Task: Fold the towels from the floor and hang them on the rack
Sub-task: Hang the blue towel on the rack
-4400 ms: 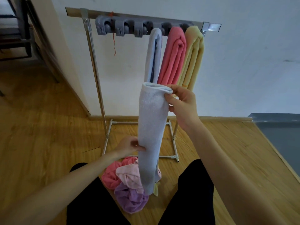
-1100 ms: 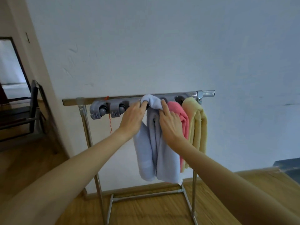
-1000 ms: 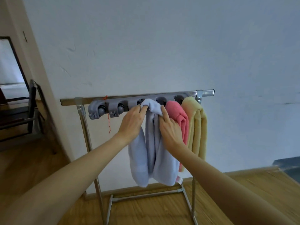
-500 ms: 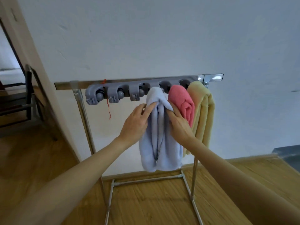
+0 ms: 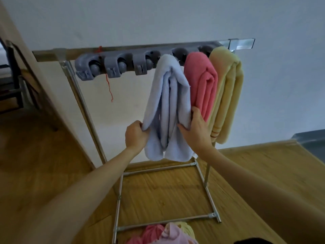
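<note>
Beside the pink towel (image 5: pixel 202 85), both hands grip the blue towel (image 5: pixel 168 106).

three towels (image 5: pixel 202 95) on rack (image 5: pixel 140 50), pile (image 5: pixel 167 233) below

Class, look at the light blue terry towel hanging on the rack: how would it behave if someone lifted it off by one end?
The light blue terry towel would probably flop: it drapes in soft folds over the metal rack. It likely weighs little, since the left hand bunches its edge easily. Its folds may come undone; the right hand is pressing them together.
</note>
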Tool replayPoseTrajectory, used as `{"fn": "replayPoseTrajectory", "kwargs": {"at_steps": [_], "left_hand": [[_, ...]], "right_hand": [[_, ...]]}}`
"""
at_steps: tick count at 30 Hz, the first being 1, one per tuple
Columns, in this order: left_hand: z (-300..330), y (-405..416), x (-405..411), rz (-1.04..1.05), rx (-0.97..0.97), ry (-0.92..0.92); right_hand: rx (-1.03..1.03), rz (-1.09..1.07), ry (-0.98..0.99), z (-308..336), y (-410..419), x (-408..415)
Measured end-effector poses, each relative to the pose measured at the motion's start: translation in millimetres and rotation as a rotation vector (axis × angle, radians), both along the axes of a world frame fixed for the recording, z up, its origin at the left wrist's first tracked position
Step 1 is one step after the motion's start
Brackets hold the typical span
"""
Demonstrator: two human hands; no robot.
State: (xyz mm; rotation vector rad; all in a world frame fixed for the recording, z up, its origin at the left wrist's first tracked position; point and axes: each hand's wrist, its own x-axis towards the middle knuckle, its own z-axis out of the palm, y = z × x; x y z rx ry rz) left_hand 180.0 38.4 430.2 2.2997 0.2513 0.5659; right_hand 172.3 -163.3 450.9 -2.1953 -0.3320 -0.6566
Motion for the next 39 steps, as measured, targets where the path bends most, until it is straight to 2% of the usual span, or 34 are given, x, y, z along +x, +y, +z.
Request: {"fn": "replayPoseTrajectory", "kwargs": {"at_steps": [2, 3, 8, 10, 18, 21, 25, 29, 32, 36, 39], "left_hand": [[2, 1, 5, 0.168, -0.085, -0.016], [2, 0, 6, 0.187, -0.097, -0.030], [-5, -23, -4, -0.258, -0.167, 0.089], [-7, -37, -12, -0.327, -0.195, 0.060], [3, -76, -12, -0.017, -0.156, -0.262], [5, -71, -9, 0.040, -0.114, -0.237], [1, -56, -11, 0.000, -0.041, -0.141], [2, -27, -12, 0.116, 0.075, -0.168], [6, -9, -16, 0.122, 0.156, -0.172], [10, 3, -20, 0.100, 0.263, -0.178], [10, 6, -21, 0.100, 0.300, -0.175]], "right_hand": [[-0.074, -0.033, 0.011, -7, 0, 2], [-0.088, -0.040, 0.007, -8, -1, 2], [-0.148, -0.100, -0.031, -10, -11, 1], [-0.168, -0.091, -0.057, -10, -18, 0], [-0.168, -0.075, -0.030, -4, -36, -8], [-0.100, -0.055, 0.007, -2, -35, -18], [-0.003, 0.044, 0.034, -3, -27, -38], [-0.005, 0.111, 0.037, -9, -11, -47], [-0.004, 0.156, 0.046, -14, 6, -48], [-0.090, 0.089, 0.001, -22, 28, -38], [-0.196, -0.021, 0.038, -28, 35, -26]]}}
